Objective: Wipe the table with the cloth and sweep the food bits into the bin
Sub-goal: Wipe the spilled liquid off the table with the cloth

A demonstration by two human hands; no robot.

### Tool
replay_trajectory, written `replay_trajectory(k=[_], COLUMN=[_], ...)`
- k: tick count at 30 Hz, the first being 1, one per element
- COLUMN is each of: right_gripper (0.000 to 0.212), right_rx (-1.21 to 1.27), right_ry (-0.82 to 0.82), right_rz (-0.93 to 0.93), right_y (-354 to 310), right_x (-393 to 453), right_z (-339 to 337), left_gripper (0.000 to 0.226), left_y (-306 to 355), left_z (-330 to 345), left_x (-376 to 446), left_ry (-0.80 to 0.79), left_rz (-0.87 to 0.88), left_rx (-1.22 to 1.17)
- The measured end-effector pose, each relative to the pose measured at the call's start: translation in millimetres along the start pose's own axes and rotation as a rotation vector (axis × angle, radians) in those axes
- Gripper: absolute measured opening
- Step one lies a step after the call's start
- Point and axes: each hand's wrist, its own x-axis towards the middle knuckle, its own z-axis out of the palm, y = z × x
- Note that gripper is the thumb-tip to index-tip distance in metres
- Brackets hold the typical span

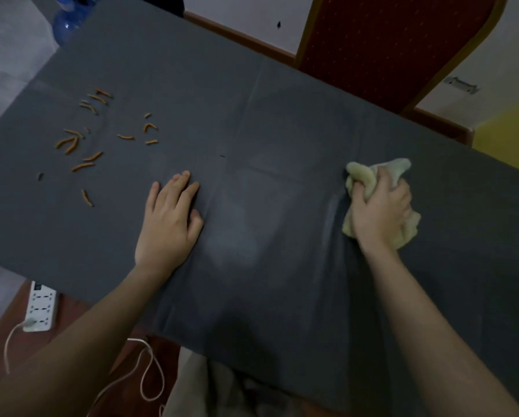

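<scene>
Both forearms reach over the desk: my right hand grips the bunched cloth, my left hand lies flat, holding nothing. Food bits beyond my left hand look unswept; no bin in view, so I judge most work remains.

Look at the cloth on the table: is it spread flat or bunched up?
Bunched up. The cloth is crumpled into a wad under the right hand, whose fingers curl round it, folds sticking out on both sides.
</scene>
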Motion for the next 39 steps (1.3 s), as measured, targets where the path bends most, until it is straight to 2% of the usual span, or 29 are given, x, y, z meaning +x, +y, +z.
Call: replay_trajectory(k=[2, 6, 8, 11, 14, 17, 21, 23, 26, 29, 34, 36, 39], right_gripper=[0.056, 0.058, 0.06, 0.06, 0.064, 0.065, 0.06, 0.054, 0.046, 0.047, 0.052, 0.054, 0.058], right_rx=[0.018, 0.045, 0.05, 0.093, 0.101, 0.048, -0.061, -0.093, -0.126, -0.129, 0.011, 0.021, 0.049], right_ry=[-0.011, -0.139, -0.227, -0.336, -0.435, -0.457, -0.32, -0.205, -0.073, -0.081, -0.184, -0.241, -0.284], right_rz=[-0.057, -0.483, -0.628, -0.766, -0.878, -0.84, -0.505, -0.306, -0.093, -0.209, -0.535, -0.615, -0.566], right_y=[-23.9, -54.4, -62.3, -51.3, -9.4, 54.2, 136.4, 151.4, 125.6, 70.6, 2.4, 13.6, 69.3], right_x=[-13.1, -68.9, -101.3, -133.0, -142.9, -136.4, -98.5, -78.1, -64.5, -73.4, -123.2, -138.6, -153.9], right_z=[6.0, 8.2, 5.7, -1.0, -15.1, -36.1, -65.4, -71.4, -59.8, -40.5, -24.3, -29.6, -45.0], left_gripper=[0.047, 0.048, 0.048, 0.049, 0.048, 0.048, 0.05, 0.05, 0.053, 0.055, 0.054, 0.053, 0.052], left_y=[0.5, 2.8, 2.7, 2.8, 2.9, 4.0, 5.9, 6.7, 8.3, 11.3, 54.2, 63.6, 61.8], left_z=[0.0, -1.0, -2.7, -2.4, -1.9, -2.3, -3.3, -2.1, 0.2, -1.9, 12.3, 18.8, 21.5], left_x=[-0.6, -0.2, 0.6, 0.1, 0.1, 0.2, 0.3, -0.2, -1.0, -2.6, -20.4, -25.1, -25.9], left_ry=[-0.003, -0.001, -0.002, -0.017, -0.025, -0.025, -0.021, -0.025, -0.058, -0.091, -0.18, -0.19, -0.168], left_rz=[-0.002, -0.006, -0.011, -0.008, -0.004, -0.001, 0.005, 0.013, 0.036, 0.056, 0.365, 0.346, 0.331], left_rx=[0.0, 0.009, 0.022, 0.036, 0.04, 0.039, 0.048, 0.074, 0.154, 0.193, 0.097, 0.089, 0.075])
